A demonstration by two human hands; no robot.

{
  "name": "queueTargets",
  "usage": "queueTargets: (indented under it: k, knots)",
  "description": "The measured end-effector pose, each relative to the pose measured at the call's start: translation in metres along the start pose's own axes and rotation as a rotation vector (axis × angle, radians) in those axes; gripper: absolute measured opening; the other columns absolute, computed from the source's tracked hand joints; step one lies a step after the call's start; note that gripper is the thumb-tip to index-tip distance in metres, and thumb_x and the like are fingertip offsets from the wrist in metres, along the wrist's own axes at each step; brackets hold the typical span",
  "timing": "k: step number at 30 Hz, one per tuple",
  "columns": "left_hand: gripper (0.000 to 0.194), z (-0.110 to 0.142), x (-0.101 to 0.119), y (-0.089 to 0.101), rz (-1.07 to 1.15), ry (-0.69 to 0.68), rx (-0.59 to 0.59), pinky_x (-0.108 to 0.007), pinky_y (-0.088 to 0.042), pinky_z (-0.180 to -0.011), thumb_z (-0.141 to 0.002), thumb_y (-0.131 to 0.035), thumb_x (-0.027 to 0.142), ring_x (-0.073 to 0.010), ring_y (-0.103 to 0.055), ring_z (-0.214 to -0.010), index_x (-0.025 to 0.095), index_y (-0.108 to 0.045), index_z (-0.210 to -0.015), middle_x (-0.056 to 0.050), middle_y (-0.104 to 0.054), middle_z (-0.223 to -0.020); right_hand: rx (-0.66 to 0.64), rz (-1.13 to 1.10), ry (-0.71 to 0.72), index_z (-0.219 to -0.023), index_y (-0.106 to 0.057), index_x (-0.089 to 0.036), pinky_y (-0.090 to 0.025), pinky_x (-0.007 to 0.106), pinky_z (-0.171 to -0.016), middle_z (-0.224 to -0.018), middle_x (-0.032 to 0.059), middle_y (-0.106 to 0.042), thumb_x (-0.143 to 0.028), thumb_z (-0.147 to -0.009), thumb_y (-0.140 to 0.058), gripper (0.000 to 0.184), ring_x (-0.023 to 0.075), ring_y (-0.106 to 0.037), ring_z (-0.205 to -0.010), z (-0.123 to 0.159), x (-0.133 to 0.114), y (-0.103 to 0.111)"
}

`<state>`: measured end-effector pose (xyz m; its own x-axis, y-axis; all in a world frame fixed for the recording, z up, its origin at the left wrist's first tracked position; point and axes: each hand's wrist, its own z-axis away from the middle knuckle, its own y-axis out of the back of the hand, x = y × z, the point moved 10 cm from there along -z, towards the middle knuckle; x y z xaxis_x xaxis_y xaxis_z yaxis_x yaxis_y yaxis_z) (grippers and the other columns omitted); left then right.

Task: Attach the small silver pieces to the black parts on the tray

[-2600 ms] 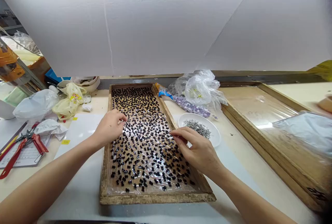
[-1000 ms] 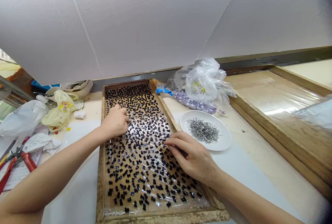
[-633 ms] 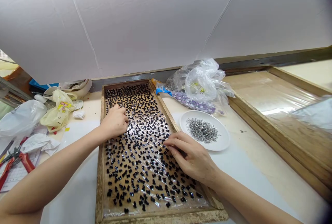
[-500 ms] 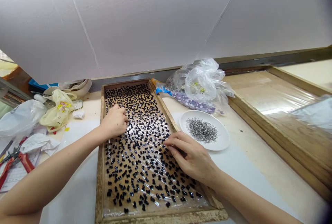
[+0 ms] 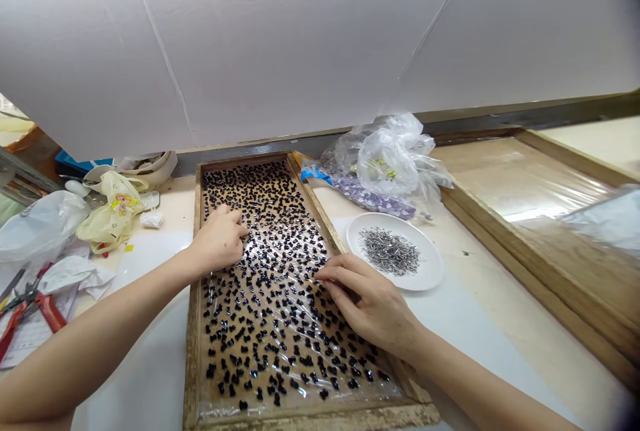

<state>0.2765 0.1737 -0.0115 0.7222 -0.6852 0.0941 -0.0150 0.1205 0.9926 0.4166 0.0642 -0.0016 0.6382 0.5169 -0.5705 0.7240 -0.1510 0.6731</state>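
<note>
A long wooden tray (image 5: 192, 324) lined with clear plastic film holds many small black pieces (image 5: 270, 338) spread over it. My left hand (image 5: 219, 239) rests on the tray's left side, fingers curled and pinched at a black piece near the middle. My right hand (image 5: 367, 304) lies over the tray's right rim, its fingers pressed together in a pinch on the film among the black pieces. What either pinch holds is too small to make out.
A white plate (image 5: 430, 271) of small metal pins (image 5: 390, 251) sits right of the tray. Clear plastic bags (image 5: 393, 158) lie behind it, one with purple pieces. A second film-lined wooden tray (image 5: 530, 184) stands far right. Red pliers (image 5: 25, 314), crumpled bags (image 5: 40, 224) and bowls clutter the left.
Since the oldest frame the camera has moved closer and tilted. Over the last second both hands stay almost still, with only small finger movements over the black pieces.
</note>
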Motion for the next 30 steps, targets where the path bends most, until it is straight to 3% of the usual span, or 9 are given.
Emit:
queueTargets:
  k: [13, 20, 26, 30]
  knots:
    - [0.034, 0.0, 0.001, 0.001, 0.001, -0.002, 0.001, -0.037, -0.039, -0.079, -0.074, -0.041, 0.009, -0.0221, -0.043, -0.084, 0.018, -0.072, -0.083, -0.009, -0.056, -0.081, 0.001, 0.011, -0.004, -0.09, -0.061, -0.019, -0.051, 0.032, -0.07, -0.087, 0.0073, -0.059, -0.01, -0.084, -0.047, 0.018, 0.0181, -0.059, -0.082, 0.0, 0.0, 0.0]
    - [0.026, 0.008, 0.007, 0.005, 0.008, -0.027, 0.02, -0.036, -0.039, -0.079, -0.071, -0.044, 0.007, -0.021, -0.043, -0.084, 0.017, -0.067, -0.066, -0.007, -0.055, -0.078, 0.002, 0.015, -0.001, -0.09, -0.061, -0.02, -0.052, 0.032, -0.069, -0.087, 0.0072, -0.06, -0.01, -0.084, -0.047, 0.018, 0.0182, -0.059, -0.082, 0.0, -0.001, 0.001]
    - [0.027, 0.005, 0.008, 0.013, -0.008, -0.033, 0.092, -0.035, -0.039, -0.078, -0.078, -0.042, 0.01, -0.0209, -0.042, -0.085, 0.017, -0.069, -0.079, -0.008, -0.054, -0.081, -0.01, 0.002, -0.001, -0.091, -0.06, -0.019, -0.051, 0.031, -0.069, -0.087, 0.0073, -0.059, -0.008, -0.084, -0.047, 0.018, 0.0176, -0.058, -0.082, -0.001, -0.002, -0.001]
    - [0.026, -0.005, 0.013, 0.018, -0.042, -0.078, 0.102, -0.036, -0.038, -0.077, -0.082, -0.044, 0.016, -0.0213, -0.041, -0.084, 0.017, -0.068, -0.074, -0.008, -0.053, -0.078, -0.006, 0.006, -0.001, -0.091, -0.06, -0.019, -0.051, 0.032, -0.07, -0.087, 0.0075, -0.059, -0.008, -0.084, -0.047, 0.018, 0.018, -0.058, -0.082, -0.001, -0.001, 0.0]
